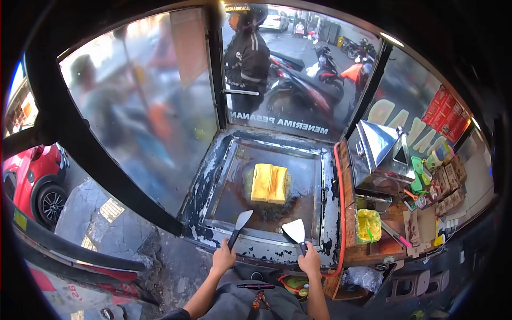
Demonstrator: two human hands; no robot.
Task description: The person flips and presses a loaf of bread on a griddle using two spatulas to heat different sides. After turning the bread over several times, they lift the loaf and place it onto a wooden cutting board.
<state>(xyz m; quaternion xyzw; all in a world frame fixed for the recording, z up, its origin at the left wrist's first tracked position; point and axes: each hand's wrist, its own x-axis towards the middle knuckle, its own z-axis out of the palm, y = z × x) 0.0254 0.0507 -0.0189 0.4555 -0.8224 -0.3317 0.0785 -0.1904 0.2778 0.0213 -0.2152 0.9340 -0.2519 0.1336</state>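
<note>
Two slabs of golden-brown toasted bread (269, 184) lie side by side on the dark, greasy griddle (224, 186). My left hand (224, 258) is closed round the black handle of a narrow metal spatula (244, 219), its blade over the griddle's near part, below and left of the bread. In my right hand (309, 260) is the dark handle of a wider scraper (294, 230), whose pale blade is over the near right part of the griddle. Neither blade touches the bread.
A red hose (342, 213) runs down the griddle's right side. Right of it, a wooden counter (368, 256) holds a metal box (376, 154), a yellow tub (369, 226) and pink-handled tongs (401, 239). Glass panes stand behind; a person in a dark jacket (248, 58) is outside.
</note>
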